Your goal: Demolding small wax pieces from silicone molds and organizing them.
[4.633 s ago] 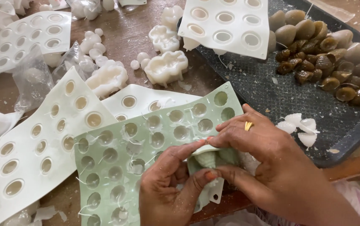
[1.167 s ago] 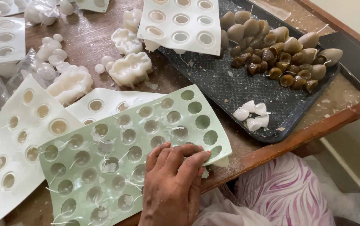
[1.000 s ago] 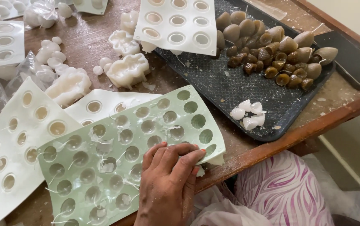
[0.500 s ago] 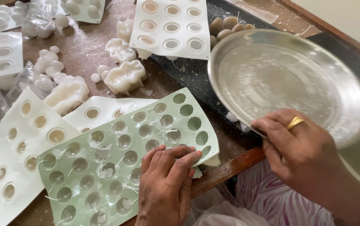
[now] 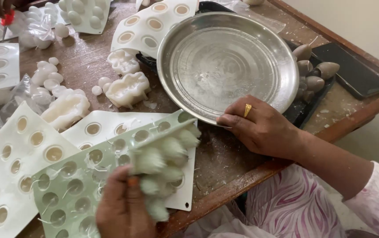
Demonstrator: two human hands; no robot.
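Mould: pale green mould (image 5: 110,176) is folded back by left hand (image 5: 123,211), clamped on its corner; cavities not yet emptied.
Plate: steel plate (image 5: 229,61), beyond the mould, is gripped at its rim by right hand (image 5: 264,128); nothing lies in it.

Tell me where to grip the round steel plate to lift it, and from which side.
Grip the steel plate at its raised near rim, coming from the table's front edge. The right hand already rests there, and that rim stands clear. The far and left sides are crowded by a white mould sheet and the dark tray of shells beneath.
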